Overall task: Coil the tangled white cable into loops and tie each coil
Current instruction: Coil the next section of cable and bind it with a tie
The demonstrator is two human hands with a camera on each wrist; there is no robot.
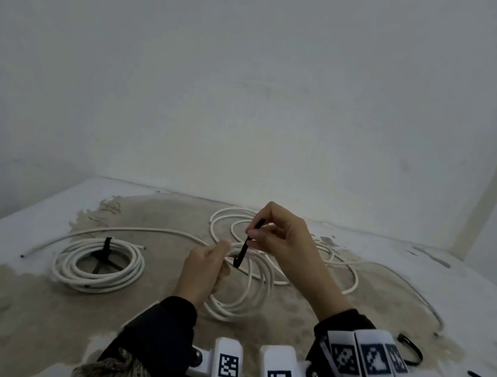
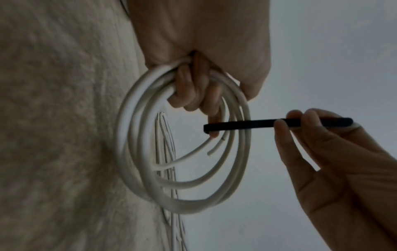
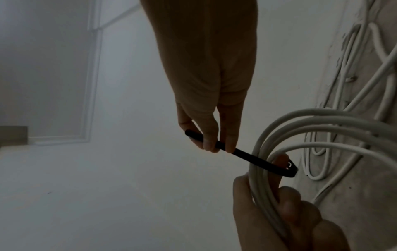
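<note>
A bare room: blank white walls (image 1: 255, 78) and a paint-worn, stained tabletop (image 1: 304, 306).

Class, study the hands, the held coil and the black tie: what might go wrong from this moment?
1. The left hand grips the held coil at one spot only; a loose cable end pokes inside, so loops may spring apart.
2. The right hand pinches the black tie by fingertips; it may slip.
3. The tie might miss a strand, leaving it outside the bundle.
</note>
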